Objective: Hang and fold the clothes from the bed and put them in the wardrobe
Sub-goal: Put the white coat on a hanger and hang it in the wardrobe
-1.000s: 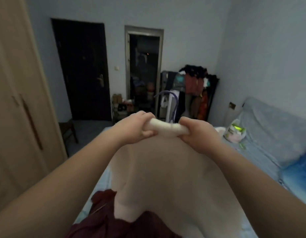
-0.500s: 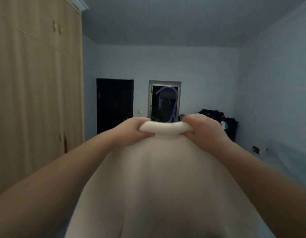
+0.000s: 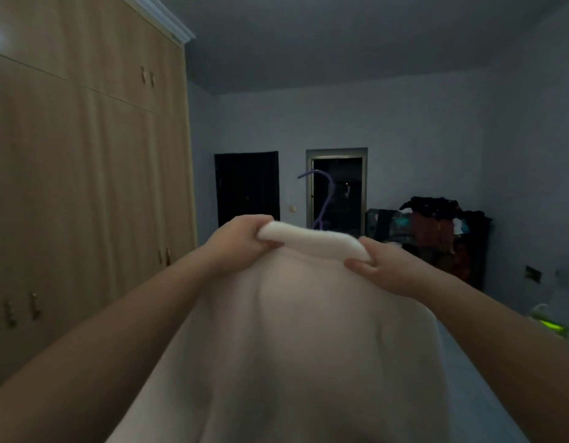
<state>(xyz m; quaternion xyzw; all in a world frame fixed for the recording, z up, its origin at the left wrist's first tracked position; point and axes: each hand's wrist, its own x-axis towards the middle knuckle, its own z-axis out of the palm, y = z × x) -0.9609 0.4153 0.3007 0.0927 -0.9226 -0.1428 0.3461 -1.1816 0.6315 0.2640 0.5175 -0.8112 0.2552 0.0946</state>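
Cream garment (image 3: 296, 340) held up at chest height, draping toward the viewer. Left hand (image 3: 241, 241) and right hand (image 3: 388, 266) each closed around one end of its rolled neckline. Purple hanger (image 3: 323, 199) hook rising behind the neckline. Wardrobe (image 3: 85, 174), doors closed, at left; dark doorway (image 3: 337, 193) beyond.

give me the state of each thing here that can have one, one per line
left hand: shut on the garment's collar
right hand: shut on the garment's collar
cream garment: held up, draping down
purple hanger: inside the garment, hook sticking up above the collar
wardrobe: doors shut
dark door: shut
doorway: open, dark beyond
clothes rack: piled with clothes
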